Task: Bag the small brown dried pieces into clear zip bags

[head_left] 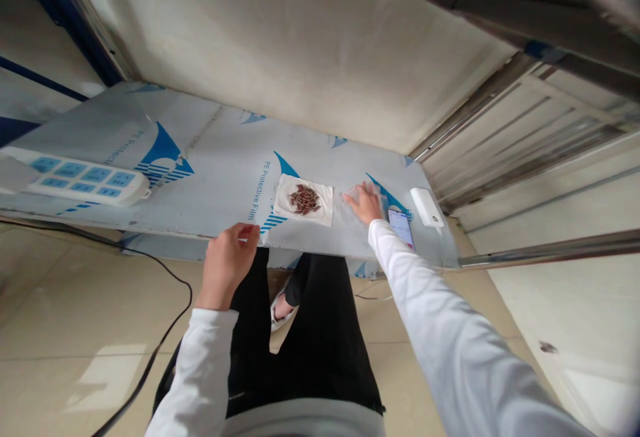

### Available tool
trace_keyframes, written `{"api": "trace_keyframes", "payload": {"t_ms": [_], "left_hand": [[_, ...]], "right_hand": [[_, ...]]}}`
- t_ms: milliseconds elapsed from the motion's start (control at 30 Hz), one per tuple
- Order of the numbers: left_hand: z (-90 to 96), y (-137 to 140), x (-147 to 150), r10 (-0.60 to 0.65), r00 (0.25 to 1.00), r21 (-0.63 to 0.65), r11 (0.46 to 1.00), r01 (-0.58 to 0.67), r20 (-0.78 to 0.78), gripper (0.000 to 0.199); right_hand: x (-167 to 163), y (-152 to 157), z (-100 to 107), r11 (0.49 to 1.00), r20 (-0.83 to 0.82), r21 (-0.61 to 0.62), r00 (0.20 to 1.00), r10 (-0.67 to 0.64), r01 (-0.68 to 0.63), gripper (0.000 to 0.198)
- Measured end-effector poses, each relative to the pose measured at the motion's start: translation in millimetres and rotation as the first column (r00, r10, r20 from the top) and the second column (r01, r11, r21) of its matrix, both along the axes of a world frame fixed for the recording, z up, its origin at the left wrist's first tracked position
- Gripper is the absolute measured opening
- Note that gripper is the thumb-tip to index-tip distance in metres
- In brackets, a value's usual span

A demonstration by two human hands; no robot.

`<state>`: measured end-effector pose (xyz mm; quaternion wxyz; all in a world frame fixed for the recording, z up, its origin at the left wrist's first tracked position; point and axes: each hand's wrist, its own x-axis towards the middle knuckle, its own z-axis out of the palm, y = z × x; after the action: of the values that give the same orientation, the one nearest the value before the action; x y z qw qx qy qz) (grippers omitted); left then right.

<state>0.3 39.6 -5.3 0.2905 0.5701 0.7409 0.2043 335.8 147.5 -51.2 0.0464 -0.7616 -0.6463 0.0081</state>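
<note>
We are holding the right hand point(366, 204) half open, thumb and fingers spread, over a piece of clear plastic point(349, 216); it is seemingly touching the plastic, though how firmly it is gripping, if at all, we cannot tell; the left hand point(231, 260) is hovering by the front edge of the desk point(220, 170), thumb and forefinger nearly meeting, and whether anything thin is sitting between them we cannot tell. The small brown pieces point(304, 199) are lying in a loose pile between our two hands, a little farther out than the left; they are resting on a white sheet point(326, 216), whose right side is lying just beside the plastic. As we see it, we are doing best by handling the plastic low and gently, lifting one edge rather than dragging it, since the sheet is lying so near and loose pieces are likely to be rolling if it is nudged; the left hand is better serving by steadying the sheet's near corner. We are also minding the phone point(401, 227), which is lying just beyond the right hand's wrist.
</note>
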Motion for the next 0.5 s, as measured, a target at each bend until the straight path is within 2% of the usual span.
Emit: {"api": "trace_keyframes", "payload": {"t_ms": [100,167,367,500], "left_hand": [[0.8,0,3,-0.031,1.000,0.009,0.999,0.031,0.003,0.033],[1.2,0,4,-0.036,0.999,0.011,0.999,0.036,-0.002,0.033],[2.9,0,5,-0.025,0.999,-0.026,0.999,0.024,-0.032,0.035],[2.9,0,6,-0.043,0.999,-0.038,0.998,0.042,-0.026,0.034]], "right_hand": [[-11,-14,-24,0.994,0.021,-0.102,0.999,-0.027,0.029,0.079],[-14,-17,-32,0.994,0.020,-0.106,1.000,-0.024,0.026,0.085],[-6,-16,-45,0.994,-0.087,0.108,0.996,0.023,-0.013,0.052],[3,-14,-47,0.969,-0.175,0.247,0.983,0.051,-0.007,0.046]]}}
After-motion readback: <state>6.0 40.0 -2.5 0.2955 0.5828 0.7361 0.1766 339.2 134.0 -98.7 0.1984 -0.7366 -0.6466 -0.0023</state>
